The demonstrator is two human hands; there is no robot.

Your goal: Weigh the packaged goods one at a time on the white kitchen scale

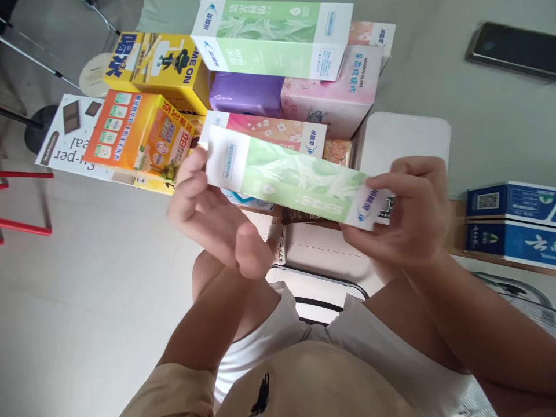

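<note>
A long green-and-white toothpaste box [304,180] is held up, slightly tilted, over the table's near edge. My right hand [412,211] grips its right end, thumb on the printed face. At the box's left end, the fingertips of my left hand [221,223] touch the edge, while the thumb sticks out apart from it. Just behind lies a pink floral box [278,130], partly covered by the held one. Another green-and-white toothpaste box [278,40] lies farther back, on top of a purple pack [245,92] and a pale pink box [332,90].
Left of the hands are an orange box [125,130], a yellow box [174,69] and a white box [65,139]. A white lid-like tray [408,136] sits behind my right hand. Blue boxes [512,223] and a dark phone [515,52] lie on the right.
</note>
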